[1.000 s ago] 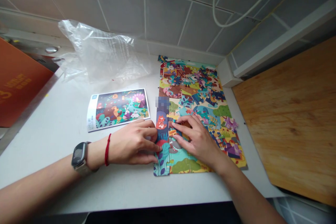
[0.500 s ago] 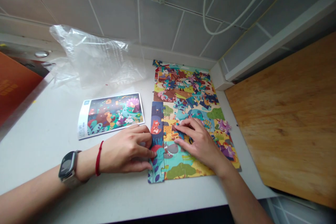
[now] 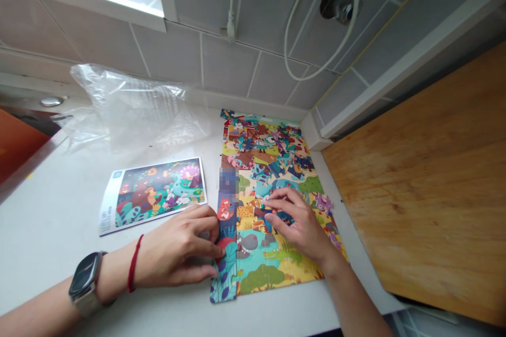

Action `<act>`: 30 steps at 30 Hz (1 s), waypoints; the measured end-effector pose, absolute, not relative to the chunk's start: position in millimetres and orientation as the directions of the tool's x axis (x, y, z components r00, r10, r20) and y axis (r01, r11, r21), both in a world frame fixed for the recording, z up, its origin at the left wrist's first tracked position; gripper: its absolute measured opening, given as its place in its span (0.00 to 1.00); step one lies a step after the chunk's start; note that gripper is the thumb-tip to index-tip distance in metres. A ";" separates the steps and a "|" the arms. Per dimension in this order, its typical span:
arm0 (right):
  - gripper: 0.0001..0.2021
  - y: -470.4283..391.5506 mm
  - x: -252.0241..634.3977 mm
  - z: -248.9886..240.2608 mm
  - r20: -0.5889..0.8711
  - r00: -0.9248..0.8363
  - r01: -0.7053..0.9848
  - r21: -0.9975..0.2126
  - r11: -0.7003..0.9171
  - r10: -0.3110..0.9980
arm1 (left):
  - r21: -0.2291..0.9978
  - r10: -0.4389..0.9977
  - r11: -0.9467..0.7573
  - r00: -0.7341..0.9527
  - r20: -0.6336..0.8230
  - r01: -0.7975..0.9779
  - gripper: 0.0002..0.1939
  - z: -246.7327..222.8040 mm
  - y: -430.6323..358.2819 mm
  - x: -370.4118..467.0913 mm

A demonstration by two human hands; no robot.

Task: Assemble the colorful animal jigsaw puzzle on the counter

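My left hand [image 3: 190, 247] has its fingers bent and apart, with the index fingertip on the joined strip of dark jigsaw pieces [image 3: 226, 231] along the puzzle's left side. The strip shows a red animal and blue leaves. My right hand [image 3: 296, 221] hovers low over the colourful jigsaw puzzle [image 3: 261, 276], thumb and fingers apart at some small loose pieces [image 3: 259, 210] lying on it. Whether a piece touches those fingertips is hard to make out. A hippo and a crocodile show in the joined part below. More loose pieces [image 3: 272, 145] lie heaped on the upper part.
Left of the puzzle lies a picture card [image 3: 158, 192] with a forest scene. A crumpled clear plastic bag [image 3: 138, 113] rests behind it. A wooden board [image 3: 427, 184] leans at the right, and a white cable [image 3: 288, 63] hangs before the tiled wall.
The camera view has tilted up, so things sit lower and more of the wall shows. My right fingers have shifted slightly over the loose pieces; my left hand stays on the strip.
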State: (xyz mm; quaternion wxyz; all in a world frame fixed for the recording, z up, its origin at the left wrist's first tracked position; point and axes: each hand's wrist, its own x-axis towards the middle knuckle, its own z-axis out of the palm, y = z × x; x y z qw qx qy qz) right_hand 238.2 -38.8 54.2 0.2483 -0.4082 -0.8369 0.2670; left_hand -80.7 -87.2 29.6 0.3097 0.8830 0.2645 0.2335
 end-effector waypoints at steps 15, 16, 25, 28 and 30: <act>0.27 185.7 175.7 66.8 -0.090 -0.241 0.936 -0.286 0.206 0.966 | 0.756 0.665 -0.590 0.702 0.256 0.283 0.14 21.2 -84.5 -78.7; 0.30 198.7 168.5 64.0 -0.099 -0.217 0.945 -0.271 0.183 0.971 | 0.759 0.666 -0.586 0.703 0.250 0.285 0.13 21.1 -84.3 -79.0; 0.19 252.5 191.5 63.9 -0.084 -0.097 0.969 -0.235 0.075 0.992 | 0.773 0.676 -0.567 0.697 0.239 0.284 0.10 18.1 -84.8 -80.3; 0.14 252.0 226.1 73.2 -0.133 -0.100 0.970 -0.234 0.067 0.986 | 0.774 0.672 -0.569 0.699 0.244 0.277 0.10 18.3 -84.7 -80.5; 0.13 246.8 245.2 75.5 -0.186 -0.121 0.968 -0.239 0.075 0.975 | 0.774 0.670 -0.571 0.701 0.244 0.275 0.09 18.8 -84.1 -80.3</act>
